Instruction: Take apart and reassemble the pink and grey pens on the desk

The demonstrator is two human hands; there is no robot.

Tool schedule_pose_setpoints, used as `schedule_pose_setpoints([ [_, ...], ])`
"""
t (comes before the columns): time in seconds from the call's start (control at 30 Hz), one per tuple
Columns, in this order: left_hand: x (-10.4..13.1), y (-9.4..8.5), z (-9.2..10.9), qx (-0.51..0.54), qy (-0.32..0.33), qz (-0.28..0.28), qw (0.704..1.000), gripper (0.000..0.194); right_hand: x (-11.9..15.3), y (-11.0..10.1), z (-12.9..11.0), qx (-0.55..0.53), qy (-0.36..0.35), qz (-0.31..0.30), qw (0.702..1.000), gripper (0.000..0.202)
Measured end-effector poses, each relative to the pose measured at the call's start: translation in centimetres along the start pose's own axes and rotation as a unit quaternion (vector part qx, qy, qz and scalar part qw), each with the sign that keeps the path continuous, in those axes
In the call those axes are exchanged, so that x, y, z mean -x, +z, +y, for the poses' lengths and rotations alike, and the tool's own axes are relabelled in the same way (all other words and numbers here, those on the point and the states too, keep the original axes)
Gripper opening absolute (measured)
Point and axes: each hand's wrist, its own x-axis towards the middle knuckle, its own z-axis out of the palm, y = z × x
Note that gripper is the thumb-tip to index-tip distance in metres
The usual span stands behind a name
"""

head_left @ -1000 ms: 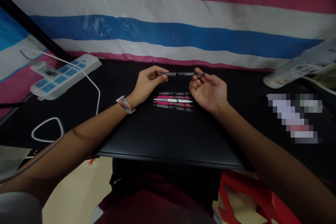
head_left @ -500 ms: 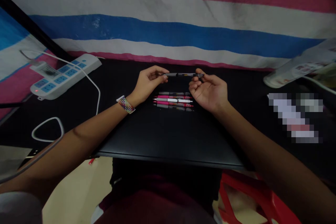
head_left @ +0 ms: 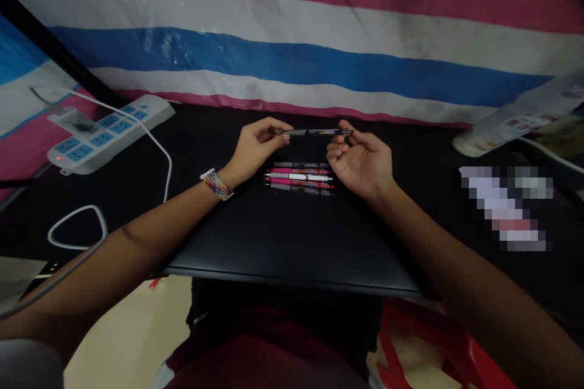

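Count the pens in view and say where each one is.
6. One grey pen is held level between the left hand and right hand. Five pens lie side by side below it; none looks hidden.

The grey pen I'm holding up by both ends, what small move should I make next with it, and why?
Probably lower the grey pen straight toward you and lay it beside the row of pens. Your left hand and right hand pinch its two ends, keeping it level and parallel to that row just behind it, so a short drop onto the black surface would line it up.
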Motion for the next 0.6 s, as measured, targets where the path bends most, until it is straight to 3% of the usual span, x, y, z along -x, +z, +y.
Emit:
schedule_pose_setpoints([
  [0.2,-0.05,-0.16,-0.04,0.002,0.007,-0.002,1.0,0.02,0.31,0.45,-0.32,0.036,-0.005,0.008,0.999,0.022],
  [0.3,-0.14,-0.35,-0.13,-0.004,0.011,0.002,1.0,0.019,0.59,0.66,-0.45,0.113,-0.041,0.01,0.993,0.029],
  [0.47,-0.09,-0.59,-0.22,-0.024,0.037,-0.007,0.999,0.015,0.9,0.42,0.16,0.329,-0.192,0.019,0.924,0.018],
  [0.6,0.23,-0.62,0.42,-0.112,0.069,-0.043,0.99,0.016,0.89,-0.09,0.49,0.419,-0.218,-0.001,0.882,0.021],
])
